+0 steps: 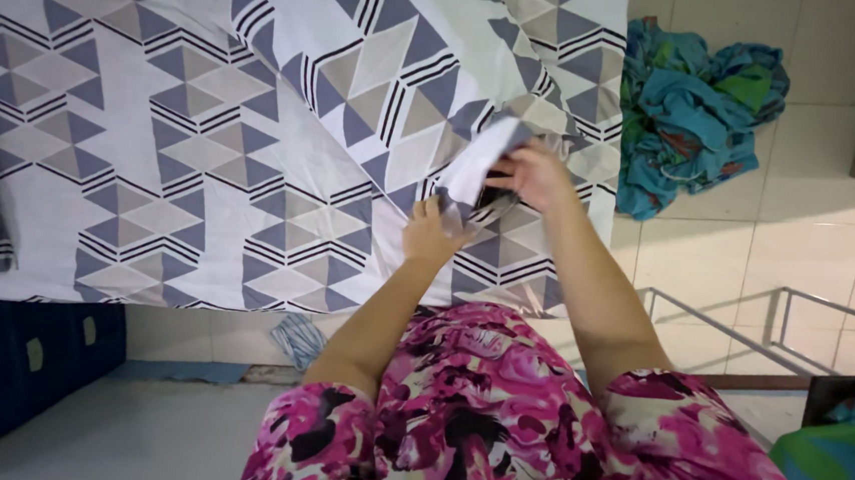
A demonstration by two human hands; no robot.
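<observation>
- Pale floor tiles (797,256) run along the right side of the head view, and a bed covered in a patterned sheet (154,131) fills the left and middle.
- At the bed's near right part, a folded corner of cloth (478,158), white on its showing face with the grey triangle print at its edges, is lifted off the sheet and held between both hands.
- Right hand (534,174) closes its fingers over the upper end of that fold, pinching it; a dark patch shows just beneath the hand, and what it is cannot be told.
- Left hand (430,232) sits just below, fingers curled up against the lower end of the fold; it touches the cloth, but whether it truly clamps it cannot be told.
- Both bare forearms reach forward from short sleeves of a pink, black and white flowered garment (495,415) at the bottom of the view.
- Sheet pattern: grey and slate-blue triangles set in hexagons, with black stripes, on white; it is creased diagonally near the hands.
- On the tiles beyond the bed's right edge lies a crumpled heap of teal cloth (697,109).
- A metal frame (773,314) stands on the floor at right, near another blue-green cloth (839,449).
- A dark blue bed base (18,362) shows at lower left.
</observation>
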